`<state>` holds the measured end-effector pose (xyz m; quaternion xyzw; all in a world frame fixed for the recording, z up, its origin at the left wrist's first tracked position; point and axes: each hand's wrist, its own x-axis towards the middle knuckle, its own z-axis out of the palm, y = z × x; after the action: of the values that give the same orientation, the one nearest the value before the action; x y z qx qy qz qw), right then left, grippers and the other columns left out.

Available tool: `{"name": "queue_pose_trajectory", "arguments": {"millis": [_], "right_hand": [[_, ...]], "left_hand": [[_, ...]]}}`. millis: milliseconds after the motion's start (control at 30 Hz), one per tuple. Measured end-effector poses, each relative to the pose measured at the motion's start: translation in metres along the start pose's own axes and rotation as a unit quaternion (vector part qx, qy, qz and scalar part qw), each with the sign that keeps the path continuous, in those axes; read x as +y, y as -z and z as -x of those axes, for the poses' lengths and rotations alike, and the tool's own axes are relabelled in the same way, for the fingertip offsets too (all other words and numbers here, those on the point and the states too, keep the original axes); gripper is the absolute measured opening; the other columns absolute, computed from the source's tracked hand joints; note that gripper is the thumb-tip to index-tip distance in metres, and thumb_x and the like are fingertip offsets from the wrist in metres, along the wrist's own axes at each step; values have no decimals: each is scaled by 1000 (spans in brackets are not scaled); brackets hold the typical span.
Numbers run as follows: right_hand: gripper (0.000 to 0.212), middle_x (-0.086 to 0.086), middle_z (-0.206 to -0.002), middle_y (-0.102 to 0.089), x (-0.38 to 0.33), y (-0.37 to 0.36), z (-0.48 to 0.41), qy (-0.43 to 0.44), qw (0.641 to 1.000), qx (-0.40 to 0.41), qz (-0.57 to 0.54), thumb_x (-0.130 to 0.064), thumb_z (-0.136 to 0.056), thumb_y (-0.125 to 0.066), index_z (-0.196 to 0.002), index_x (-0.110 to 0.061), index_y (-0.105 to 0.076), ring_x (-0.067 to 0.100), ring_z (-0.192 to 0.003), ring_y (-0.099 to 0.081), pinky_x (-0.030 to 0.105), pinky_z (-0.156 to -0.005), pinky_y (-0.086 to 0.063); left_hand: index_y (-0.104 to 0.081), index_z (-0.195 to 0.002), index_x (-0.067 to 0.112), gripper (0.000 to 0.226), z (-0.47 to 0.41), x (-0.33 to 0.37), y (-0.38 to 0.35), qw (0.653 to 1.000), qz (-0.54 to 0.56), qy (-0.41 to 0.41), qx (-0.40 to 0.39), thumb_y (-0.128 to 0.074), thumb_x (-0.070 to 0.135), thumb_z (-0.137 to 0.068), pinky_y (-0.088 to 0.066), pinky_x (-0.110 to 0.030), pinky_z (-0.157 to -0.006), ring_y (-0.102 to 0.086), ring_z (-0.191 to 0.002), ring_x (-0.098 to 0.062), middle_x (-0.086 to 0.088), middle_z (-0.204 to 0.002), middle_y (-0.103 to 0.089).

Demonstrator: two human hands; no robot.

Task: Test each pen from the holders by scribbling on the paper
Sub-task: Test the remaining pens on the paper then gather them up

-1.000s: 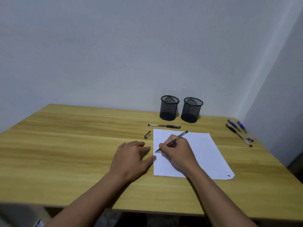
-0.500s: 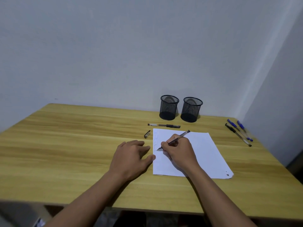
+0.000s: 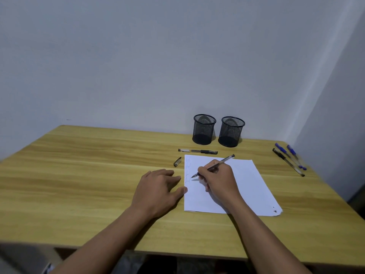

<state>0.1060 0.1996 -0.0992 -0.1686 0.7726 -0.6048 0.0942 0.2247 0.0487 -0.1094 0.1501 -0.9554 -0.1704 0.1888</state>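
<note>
- Head view, hands: right hand [image 3: 219, 180] is closed around a pen [image 3: 214, 166] in a writing grip, the tip at the left part of the paper [image 3: 246, 186], at or just above the sheet, beside faint scribbles [image 3: 188, 171] that run down its left margin.
- Left hand [image 3: 158, 189] lies flat and open on the table [image 3: 88, 175], palm down, holding nothing; its thumb touches the paper's left edge.
- Paper lies on the table in front of the person, its near right corner torn or marked.
- Cap [image 3: 177, 162] lies on the table just left of the paper's far left corner, apart from it.
- Capped pen [image 3: 198, 151] lies crosswise just beyond the paper's far edge, between the paper and the holders.
- Left holder [image 3: 204, 129] and right holder [image 3: 231, 131], both black mesh, stand upright side by side by the wall; no pens stick up out of them.
- Three pens [image 3: 289, 159] lie close together near the table's right edge, well apart from the paper: two with blue caps and one black.
</note>
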Motion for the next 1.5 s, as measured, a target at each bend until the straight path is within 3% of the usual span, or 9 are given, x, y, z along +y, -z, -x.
{"name": "queue_pose_trajectory", "arguments": {"millis": [200,267,400,533,867,1000,1200,1367,1500], "right_hand": [[18,6,-68,-66,-17,11,-9,-13,996,-40,-74,-15,-95,-69,-91,2,-69,17,-55,-50,28,-46,-42],[19,6,-70,-69,-20,15,-15,5,996,-36,-76,-15,-95,-69,-90,3,-69,18,-56,-53,30,-47,-45],[15,11,-77,-72,-23,22,-25,20,998,-25,-59,-13,-98,-65,-87,-5,-71,15,-62,-61,32,-54,-55],[14,12,-80,-74,-21,25,-26,9,997,-19,-76,-15,-97,-67,-89,-6,-72,16,-67,-65,37,-61,-57],[6,4,-83,-77,-26,32,-15,-9,986,0,-165,-14,-92,-73,-87,-11,-75,17,-85,-73,32,-68,-61],[7,10,-90,-78,-36,36,-12,1,980,4,-198,-13,-92,-72,-93,-7,-75,14,-85,-74,30,-67,-62],[3,6,-85,-76,-46,46,-8,19,975,-12,-220,-13,-91,-73,-91,-10,-74,15,-83,-73,30,-66,-60],[7,10,-83,-76,-50,52,-4,10,963,-30,-267,-12,-92,-71,-86,-10,-73,12,-75,-72,25,-62,-59],[4,10,-79,-75,-56,62,-7,13,956,8,-293,-9,-91,-72,-87,-8,-73,12,-70,-71,24,-60,-60]], "left_hand": [[-76,-85,33,28,-26,2,6,985,127,110,36,-55,49,-76,-55,-32,-80,-68,-92,-10,13,-94,-76],[-74,-85,27,24,-45,2,4,977,136,152,62,-59,45,-80,-54,-32,-73,-66,-83,-14,8,-88,-75],[-75,-100,24,35,-76,-1,-9,983,73,157,57,-60,52,-85,-53,-35,-80,-67,-97,-22,5,-96,-76],[-77,-96,27,19,-85,-2,-15,989,38,140,41,-65,40,-88,-51,-39,-86,-65,-100,-23,4,-96,-76],[-78,-88,21,6,-77,7,16,954,284,83,39,-74,17,-87,-47,-17,-63,-68,-77,-12,6,-83,-74],[-80,-91,21,8,-78,24,25,941,336,34,22,-77,17,-85,-50,-19,-65,-66,-69,-1,8,-79,-76],[-80,-93,16,9,-79,48,32,914,406,7,-6,-76,13,-85,-60,-31,-72,-67,-74,-14,-2,-81,-77],[-77,-100,4,16,-76,66,35,872,487,26,-43,-75,6,-84,-60,-24,-72,-68,-70,-6,-1,-77,-75],[-76,-98,3,14,-82,70,39,871,490,39,-7,-75,4,-83,-58,-20,-68,-66,-64,-4,-3,-76,-73]]}}
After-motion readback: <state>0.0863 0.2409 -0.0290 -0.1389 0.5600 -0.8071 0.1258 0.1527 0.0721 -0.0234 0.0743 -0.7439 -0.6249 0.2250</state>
